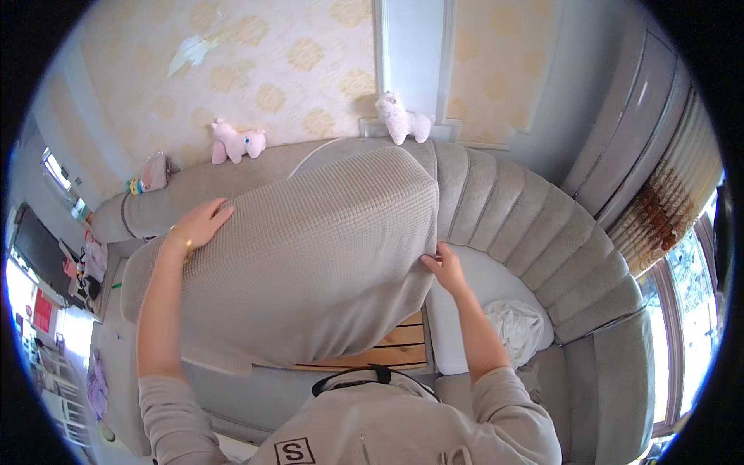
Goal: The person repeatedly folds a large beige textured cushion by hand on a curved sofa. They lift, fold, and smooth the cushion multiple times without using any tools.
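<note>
A large seat cushion (pixel 310 256) in a beige-grey waffle-weave cover stands tilted up in front of me, leaning toward the sofa's backrest. My left hand (pixel 203 223), with a yellow band at the wrist, lies over the cushion's upper left part; its fingers are stretched out flat on the fabric and the thumb is hidden. At the right end, my right hand (pixel 444 268) has its fingers closed on the edge of the cushion cover (pixel 428 267). The cover hangs in loose folds there. Wooden slats (pixel 399 349) of the sofa base show under the cushion's lower edge.
A curved grey sofa backrest (pixel 519 217) wraps round to the right. A pink plush toy (pixel 236 142) and a white plush toy (pixel 403 120) sit along its top. Crumpled white cloth (pixel 515 325) lies on the pale seat (pixel 457 325) at right. Windows (pixel 686 310) stand beyond.
</note>
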### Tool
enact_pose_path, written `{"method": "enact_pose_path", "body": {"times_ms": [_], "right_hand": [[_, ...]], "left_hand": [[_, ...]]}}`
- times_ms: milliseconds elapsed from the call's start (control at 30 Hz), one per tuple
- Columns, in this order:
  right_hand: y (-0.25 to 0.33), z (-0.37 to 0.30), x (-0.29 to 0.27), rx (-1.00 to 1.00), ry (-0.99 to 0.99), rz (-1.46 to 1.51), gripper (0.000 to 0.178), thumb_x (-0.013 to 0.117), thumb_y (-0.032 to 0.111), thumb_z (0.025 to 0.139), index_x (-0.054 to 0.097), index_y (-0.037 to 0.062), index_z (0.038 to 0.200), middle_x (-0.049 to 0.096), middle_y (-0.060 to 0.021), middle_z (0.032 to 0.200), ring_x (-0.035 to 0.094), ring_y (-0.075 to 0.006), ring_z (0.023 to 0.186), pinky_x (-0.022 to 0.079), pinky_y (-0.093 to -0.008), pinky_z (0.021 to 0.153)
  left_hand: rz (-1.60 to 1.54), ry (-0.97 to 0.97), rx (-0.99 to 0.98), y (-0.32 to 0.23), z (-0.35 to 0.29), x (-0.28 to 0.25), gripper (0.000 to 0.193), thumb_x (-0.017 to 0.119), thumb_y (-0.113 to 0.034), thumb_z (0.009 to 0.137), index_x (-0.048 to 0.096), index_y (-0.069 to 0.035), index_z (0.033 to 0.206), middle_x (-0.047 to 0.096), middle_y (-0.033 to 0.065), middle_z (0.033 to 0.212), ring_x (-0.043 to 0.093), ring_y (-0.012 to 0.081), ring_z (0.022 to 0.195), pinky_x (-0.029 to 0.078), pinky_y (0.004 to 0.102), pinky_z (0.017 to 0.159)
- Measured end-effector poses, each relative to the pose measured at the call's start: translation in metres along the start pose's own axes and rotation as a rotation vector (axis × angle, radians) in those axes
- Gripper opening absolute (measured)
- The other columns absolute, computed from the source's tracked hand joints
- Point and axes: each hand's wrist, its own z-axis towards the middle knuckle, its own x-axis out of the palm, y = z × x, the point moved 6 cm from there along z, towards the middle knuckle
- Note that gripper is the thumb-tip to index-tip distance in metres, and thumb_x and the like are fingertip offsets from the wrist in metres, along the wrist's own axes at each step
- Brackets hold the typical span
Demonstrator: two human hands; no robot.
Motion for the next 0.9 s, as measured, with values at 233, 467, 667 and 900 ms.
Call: {"method": "enact_pose_path", "body": {"times_ms": [233,467,667,900], "right_hand": [[-0.023,0.013,-0.016,-0.085,-0.192,-0.432,0.022,0.057,0.023,0.083,0.052,0.0034,0.074,0.06,-0.0186,0.069,0.058,-0.0389,0.064,0.047,-0.0471,0.057],[-0.064,0.022,-0.005,-0.062,-0.124,-0.512,0.019,0.056,0.021,0.08,0.053,0.0046,0.07,0.061,-0.0195,0.066,0.06,-0.0393,0.062,0.047,-0.0497,0.055],[-0.066,0.013,0.019,0.05,-0.036,-0.491,0.022,0.054,0.024,0.081,0.06,0.0034,0.074,0.062,-0.0207,0.07,0.06,-0.0404,0.067,0.047,-0.0495,0.061],[-0.124,0.015,0.038,0.264,0.207,0.283,0.021,0.047,0.007,0.084,0.06,-0.0059,0.075,0.062,-0.0101,0.064,0.059,-0.0159,0.054,0.049,-0.03,0.053]], "left_hand": [[-0.128,-0.01,0.115,-0.116,0.05,0.023,0.059,0.033,-0.051,0.094,0.05,-0.005,0.127,0.053,0.0167,0.127,0.05,0.031,0.117,0.037,0.0374,0.1],[-0.247,-0.028,0.178,-0.12,0.043,0.02,0.055,0.046,-0.047,0.092,0.047,-0.007,0.13,0.05,0.0145,0.131,0.051,0.0281,0.116,0.039,0.0337,0.097],[0.12,-0.156,0.368,-0.186,0.005,0.028,0.074,0.058,-0.059,0.08,0.041,-0.017,0.138,0.032,0.0209,0.143,0.031,0.0346,0.132,0.024,0.0521,0.106],[0.117,-0.1,0.172,-0.242,0.01,0.041,0.106,0.052,-0.084,0.06,0.027,-0.025,0.145,0.017,0.0258,0.148,0.012,0.0456,0.137,0.005,0.0633,0.107]]}}
